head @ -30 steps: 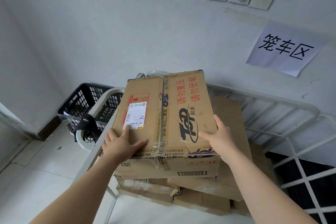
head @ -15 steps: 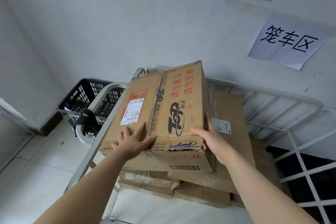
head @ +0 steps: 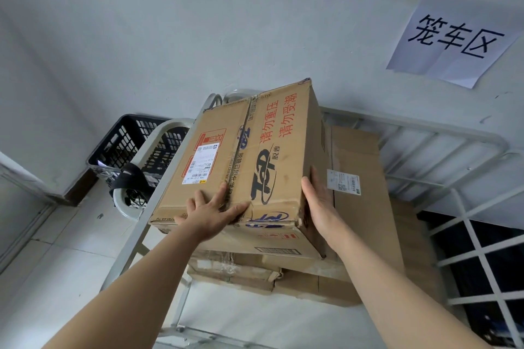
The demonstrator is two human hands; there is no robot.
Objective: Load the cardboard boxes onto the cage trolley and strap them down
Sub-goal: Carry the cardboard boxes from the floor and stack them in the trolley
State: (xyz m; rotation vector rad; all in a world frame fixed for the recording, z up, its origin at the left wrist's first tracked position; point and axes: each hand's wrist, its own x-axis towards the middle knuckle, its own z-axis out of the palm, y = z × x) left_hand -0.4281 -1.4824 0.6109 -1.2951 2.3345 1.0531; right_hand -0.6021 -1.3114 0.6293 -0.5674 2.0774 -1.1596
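Right now the top cardboard box (head: 249, 167) sits on the stack of boxes (head: 365, 235) inside the cage trolley (head: 442, 136), towards its left rail, with its near left corner jutting over that rail. The left hand (head: 211, 214) lies flat on the lid near the front edge, fingers spread across the taped seam, pressing rather than gripping. The right hand (head: 319, 201) is open too, its palm flat against the box's right wall. From where I stand the carton looks stiff but tired: the front edge is crumpled and the tape is lifting, so I'd guess it gives under a hard squeeze. It seems to have some weight. Better to hold it by flat palms on opposite walls or under the bottom corners, never by the seam. A black strap (head: 127, 181) hangs off the rail at the left, unused.
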